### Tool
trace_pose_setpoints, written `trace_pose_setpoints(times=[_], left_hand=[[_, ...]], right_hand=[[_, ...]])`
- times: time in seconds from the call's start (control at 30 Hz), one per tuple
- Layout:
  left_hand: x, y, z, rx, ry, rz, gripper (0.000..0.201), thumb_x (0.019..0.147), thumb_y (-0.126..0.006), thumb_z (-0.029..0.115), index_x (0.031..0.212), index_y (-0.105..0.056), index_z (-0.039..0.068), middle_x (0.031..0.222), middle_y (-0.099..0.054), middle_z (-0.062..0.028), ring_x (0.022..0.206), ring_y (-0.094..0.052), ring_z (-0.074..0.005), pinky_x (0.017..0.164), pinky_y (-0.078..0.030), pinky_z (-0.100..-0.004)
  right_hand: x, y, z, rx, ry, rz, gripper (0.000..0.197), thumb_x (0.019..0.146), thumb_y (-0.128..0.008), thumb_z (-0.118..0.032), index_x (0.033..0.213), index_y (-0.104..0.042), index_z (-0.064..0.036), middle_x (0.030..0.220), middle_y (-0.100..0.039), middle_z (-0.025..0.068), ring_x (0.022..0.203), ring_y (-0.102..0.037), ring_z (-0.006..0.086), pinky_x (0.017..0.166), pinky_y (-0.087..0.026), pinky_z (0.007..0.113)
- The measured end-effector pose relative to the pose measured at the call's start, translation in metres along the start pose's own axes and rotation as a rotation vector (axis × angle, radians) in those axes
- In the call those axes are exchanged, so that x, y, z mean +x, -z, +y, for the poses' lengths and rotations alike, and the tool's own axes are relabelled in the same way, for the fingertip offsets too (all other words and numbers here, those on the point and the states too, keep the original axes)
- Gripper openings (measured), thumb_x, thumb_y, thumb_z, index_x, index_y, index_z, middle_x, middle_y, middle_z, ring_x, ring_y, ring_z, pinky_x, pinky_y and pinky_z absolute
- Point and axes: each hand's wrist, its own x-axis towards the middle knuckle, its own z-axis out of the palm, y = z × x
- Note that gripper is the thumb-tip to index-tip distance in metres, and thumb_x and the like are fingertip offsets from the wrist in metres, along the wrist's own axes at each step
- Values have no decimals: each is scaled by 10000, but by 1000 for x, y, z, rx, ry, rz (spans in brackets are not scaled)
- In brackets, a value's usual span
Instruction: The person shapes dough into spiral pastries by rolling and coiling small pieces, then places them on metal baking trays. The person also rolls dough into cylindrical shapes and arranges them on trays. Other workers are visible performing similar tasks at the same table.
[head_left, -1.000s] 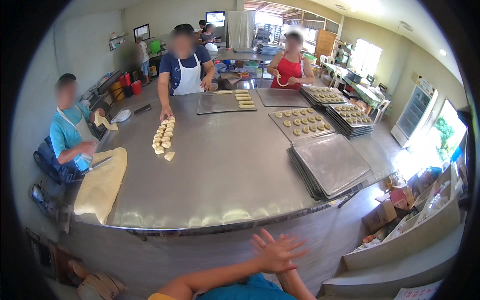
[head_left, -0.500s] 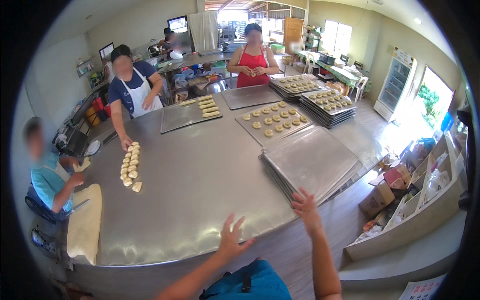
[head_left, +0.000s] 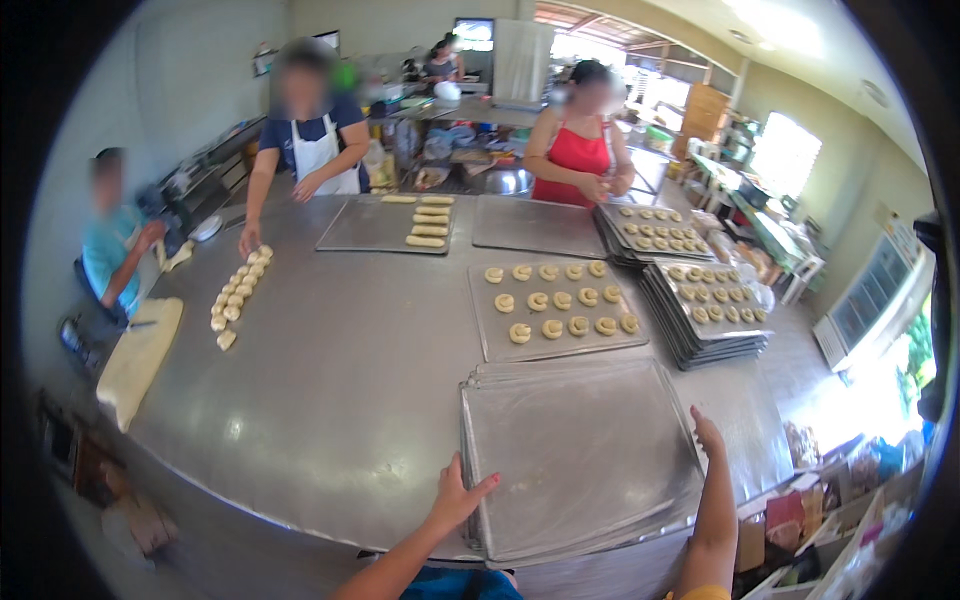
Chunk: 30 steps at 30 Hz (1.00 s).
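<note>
A stack of empty metal baking trays [head_left: 585, 440] lies at the near edge of the steel table, directly before me. At its left side is my left hand [head_left: 460, 500], thumb stretched toward the top tray's rim and fingers pointing up; whether it touches the rim I cannot tell. My right hand [head_left: 708, 434] is beside the stack's right edge, fingers extended and nothing in them. Just beyond the stack sits a tray [head_left: 487, 333] bearing rows of coiled dough pieces [head_left: 563, 300].
Stacked trays with dough coils [head_left: 715, 295] stand at the right. A co-worker in a red apron [head_left: 570, 160] stands beyond an empty tray [head_left: 540, 222]. At left are cut dough pieces [head_left: 240, 288], a dough sheet [head_left: 140, 350] and two more co-workers. Shelves with boxes [head_left: 800, 515] are at lower right.
My view has shifted to the right and nearer the tray stack. My hands have moved from in front of the stack to its left and right sides.
</note>
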Motion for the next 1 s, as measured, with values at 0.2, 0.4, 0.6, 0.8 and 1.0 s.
trace_pose_setpoints(times=[0.2,0.4,0.6,0.8,1.0], left_hand=[[27,2,26,93,343,27,1101,778,-571,771,1391,-394,-126,1246,-518,-386,1178,-546,-469,982,-463,-456],[34,0,25,319,386,-15,1163,764,-390,889,1454,-367,-47,1249,-504,-418,1142,-559,-508,985,-473,-472],[25,19,34,397,418,-32,1167,768,-367,893,1482,-328,-30,1266,-489,-428,1183,-529,-524,1001,-465,-472],[10,46,85,270,216,47,1090,847,-437,788,1529,-176,-22,1439,-343,-386,1339,-368,-513,1117,-334,-454],[-67,84,136,525,-513,254,941,899,-532,623,1555,-172,52,1588,-166,-260,1457,-156,-477,1161,-139,-605]], right_hand=[[22,-27,-18,80,-95,-179,1089,825,-389,-836,1168,-594,178,1194,-596,360,1186,-566,417,968,-447,471],[1,-40,-16,-89,99,-77,1110,806,-387,-862,1052,-634,191,968,-661,308,958,-636,363,807,-483,475],[-61,-35,-8,-46,19,-110,983,848,-398,-814,831,-666,131,750,-627,220,755,-580,284,735,-460,419],[-100,-40,-41,-297,132,173,805,953,-449,-614,1356,-473,83,1308,-514,345,1242,-501,419,1050,-380,460],[-294,-138,-198,915,383,-679,695,1013,-449,-494,1523,-292,-48,1518,-380,165,1373,-408,273,1163,-273,429]])
